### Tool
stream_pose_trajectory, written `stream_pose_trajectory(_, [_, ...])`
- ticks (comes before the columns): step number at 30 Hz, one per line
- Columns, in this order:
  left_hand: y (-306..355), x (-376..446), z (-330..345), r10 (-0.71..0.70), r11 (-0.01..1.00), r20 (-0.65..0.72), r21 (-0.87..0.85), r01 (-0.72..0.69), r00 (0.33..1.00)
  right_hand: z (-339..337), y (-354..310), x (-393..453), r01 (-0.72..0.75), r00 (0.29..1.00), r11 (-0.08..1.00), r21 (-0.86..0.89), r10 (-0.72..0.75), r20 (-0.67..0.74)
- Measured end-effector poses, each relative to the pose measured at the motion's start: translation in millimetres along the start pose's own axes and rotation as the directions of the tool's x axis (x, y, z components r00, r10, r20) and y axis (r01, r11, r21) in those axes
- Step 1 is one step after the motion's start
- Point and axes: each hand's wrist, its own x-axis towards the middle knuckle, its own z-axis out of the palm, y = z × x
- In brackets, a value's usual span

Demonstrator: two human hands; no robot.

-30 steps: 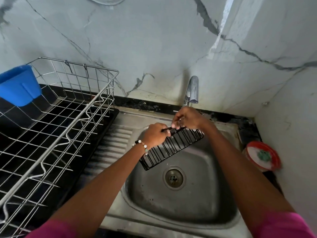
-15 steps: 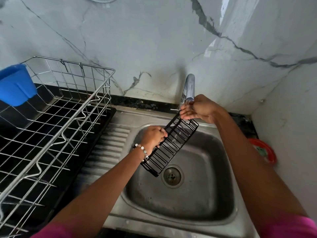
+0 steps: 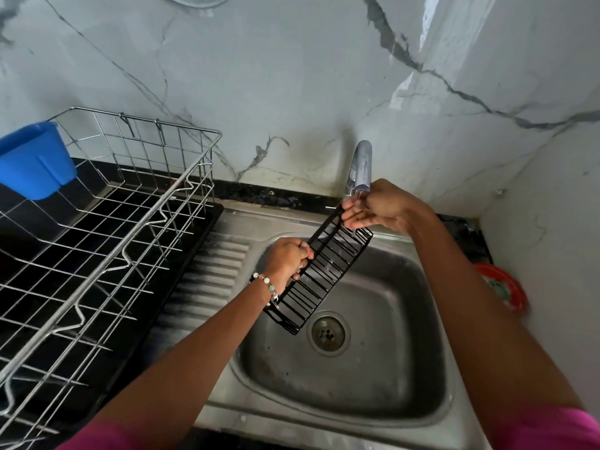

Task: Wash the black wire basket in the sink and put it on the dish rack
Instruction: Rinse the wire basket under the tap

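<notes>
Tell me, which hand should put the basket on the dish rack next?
Probably the left hand. It already grips the black wire basket along its long side and is nearer the dish rack, which stands left of the sink. The right hand only touches the far end, under the faucet.

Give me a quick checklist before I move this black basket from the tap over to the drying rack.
1. Grip: left hand is closed around the black wire basket along its long side: ok.
2. Right hand rests open at the basket's top end under the tap, not gripping: not ok.
3. Rinse finished: water seems to run over the right fingers; whether the basket is clean: cannot tell.
4. Dish rack has free space: ok.
5. Blue cup hangs at the rack's far corner, out of the way: ok.
</notes>
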Motion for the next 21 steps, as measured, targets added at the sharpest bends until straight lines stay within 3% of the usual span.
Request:
stream_pose_trajectory(5, [1, -4, -6, -0.010, 0.998, 0.028, -0.060, 0.012, 1.000, 1, 19, 5, 0.082, 0.992, 0.980, -0.179, -0.098, -0.085])
stream_pose_trajectory(10, [-8, -6, -9, -0.054, 0.980, 0.039, -0.190, 0.061, 0.998, 16, 38, 4, 0.210, 0.965, 0.911, -0.356, -0.252, -0.075])
stream_pose_trajectory(14, [-16, -5, -10, -0.102, 0.945, 0.058, -0.305, 0.115, 0.993, 27, 45, 0, 0.258, 0.950, 0.920, -0.294, -0.297, -0.094])
stream_pose_trajectory(21, [-16, -4, -20, -0.179, 0.961, 0.119, -0.191, 0.199, 0.977, 33, 45, -2, 0.370, 0.878, 0.797, -0.478, -0.467, -0.100])
